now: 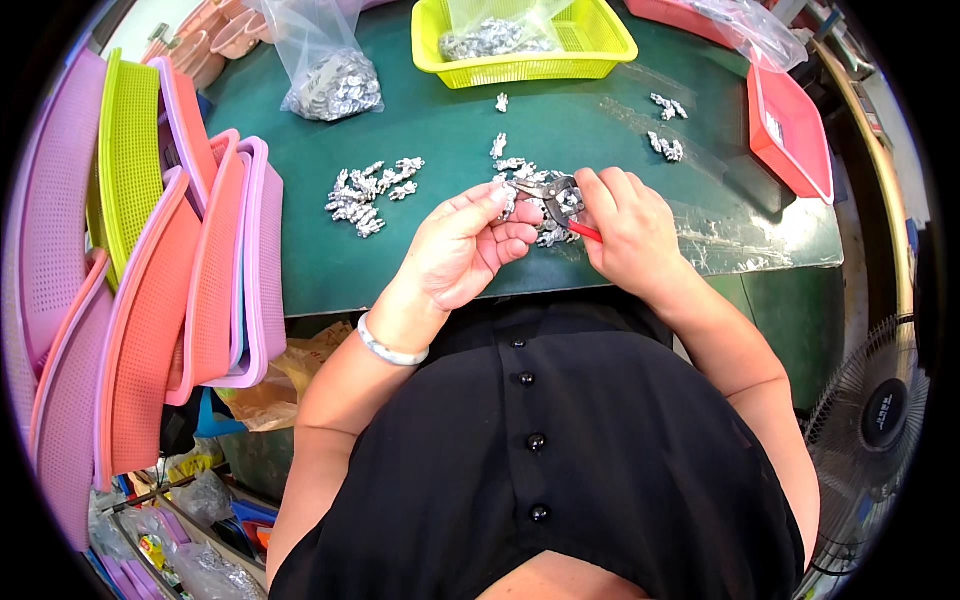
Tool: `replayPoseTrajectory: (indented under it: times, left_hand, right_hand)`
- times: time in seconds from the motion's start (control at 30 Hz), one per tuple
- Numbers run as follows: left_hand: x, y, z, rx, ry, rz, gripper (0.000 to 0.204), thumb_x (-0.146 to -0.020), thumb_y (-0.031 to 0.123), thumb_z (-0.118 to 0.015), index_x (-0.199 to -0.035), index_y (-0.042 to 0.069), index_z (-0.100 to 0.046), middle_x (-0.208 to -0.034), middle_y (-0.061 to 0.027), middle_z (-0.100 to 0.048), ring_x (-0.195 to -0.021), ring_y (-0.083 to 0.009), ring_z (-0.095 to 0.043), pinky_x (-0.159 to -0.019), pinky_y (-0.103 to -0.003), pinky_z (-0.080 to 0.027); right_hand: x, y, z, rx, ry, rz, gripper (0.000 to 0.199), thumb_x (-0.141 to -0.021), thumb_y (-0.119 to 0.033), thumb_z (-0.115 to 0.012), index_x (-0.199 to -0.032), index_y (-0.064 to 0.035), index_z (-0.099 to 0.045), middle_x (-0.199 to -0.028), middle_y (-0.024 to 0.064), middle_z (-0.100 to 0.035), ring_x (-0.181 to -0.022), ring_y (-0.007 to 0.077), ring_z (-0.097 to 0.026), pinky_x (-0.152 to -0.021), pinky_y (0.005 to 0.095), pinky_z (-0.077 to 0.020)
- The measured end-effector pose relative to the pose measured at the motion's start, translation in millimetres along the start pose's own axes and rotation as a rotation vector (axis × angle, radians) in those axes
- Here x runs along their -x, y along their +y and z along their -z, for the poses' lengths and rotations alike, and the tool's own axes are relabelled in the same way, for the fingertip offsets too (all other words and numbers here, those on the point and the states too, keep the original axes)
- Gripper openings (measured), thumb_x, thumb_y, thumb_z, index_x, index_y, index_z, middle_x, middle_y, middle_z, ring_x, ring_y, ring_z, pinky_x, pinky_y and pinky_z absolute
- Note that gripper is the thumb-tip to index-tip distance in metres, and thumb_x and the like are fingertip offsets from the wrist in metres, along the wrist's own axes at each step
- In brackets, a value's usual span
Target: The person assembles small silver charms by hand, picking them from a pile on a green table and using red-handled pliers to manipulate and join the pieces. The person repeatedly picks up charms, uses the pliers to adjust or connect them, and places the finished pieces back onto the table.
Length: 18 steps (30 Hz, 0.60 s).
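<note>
My left hand (pixel 468 238) is closed, thumb and fingers pinching a small silver metal figure (pixel 508 201). In my right hand (pixel 632 222) is a pair of pliers (pixel 553 190) with red grips, its jaws reaching left to the pinched figure. Whether the jaws touch it, I cannot tell. Under and behind the pliers lies a pile of silver figures (pixel 553 236), partly hidden by my hands. Another pile of figures (pixel 357 197) rests left of my left hand. A few loose figures (pixel 498 146) lie farther back.
A bag of metal pieces (pixel 338 86) and a yellow-green basket (pixel 533 70) stand at the back of the green table (pixel 440 130). A pink-red tray (pixel 790 130) sits at the right edge. Stacked baskets (pixel 150 330) crowd the left; a fan (pixel 880 410) stands lower right.
</note>
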<state>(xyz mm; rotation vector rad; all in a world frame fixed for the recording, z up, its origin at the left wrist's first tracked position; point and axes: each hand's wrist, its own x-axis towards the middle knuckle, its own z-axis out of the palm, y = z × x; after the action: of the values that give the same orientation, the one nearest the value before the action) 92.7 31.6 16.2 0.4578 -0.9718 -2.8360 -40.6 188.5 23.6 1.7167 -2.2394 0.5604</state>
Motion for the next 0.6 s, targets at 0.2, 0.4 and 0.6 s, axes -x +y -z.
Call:
replayPoseTrajectory:
  times: [0.2,0.4,0.6]
  left_hand:
    - [-3,-8,1,-0.164,0.071,-0.193,0.012,-0.084,0.008,-0.057,-0.094,0.003,-0.055,-0.083,-0.0056,-0.060,-0.072,-0.0123,-0.059,-0.062,-0.021,-0.049]
    - [-6,-13,2,-0.360,0.123,-0.338,0.016,-0.079,0.001,-0.061,-0.093,0.003,-0.053,-0.083,-0.0049,-0.059,-0.070,-0.0117,-0.058,-0.062,-0.022,-0.049]
    - [-7,-14,2,-0.410,0.104,-0.438,0.021,-0.077,-0.003,-0.063,-0.094,0.001,-0.052,-0.081,-0.0059,-0.058,-0.071,-0.0120,-0.058,-0.064,-0.024,-0.050]
  right_hand:
    - [4,3,5,-0.412,-0.093,-0.136,0.036,-0.072,-0.011,-0.061,-0.105,-0.0013,-0.050,-0.091,0.0136,-0.051,-0.083,0.0324,-0.054,-0.070,0.0379,-0.0450]
    - [4,-1,10,-0.496,-0.228,-0.150,0.034,-0.074,-0.014,-0.061,-0.104,-0.0014,-0.050,-0.093,0.0156,-0.053,-0.084,0.0342,-0.054,-0.071,0.0387,-0.0448]
    - [4,2,10,-0.582,-0.245,-0.163,0.032,-0.074,-0.014,-0.061,-0.102,-0.0013,-0.052,-0.088,0.0158,-0.054,-0.079,0.0333,-0.056,-0.069,0.0389,-0.0451]
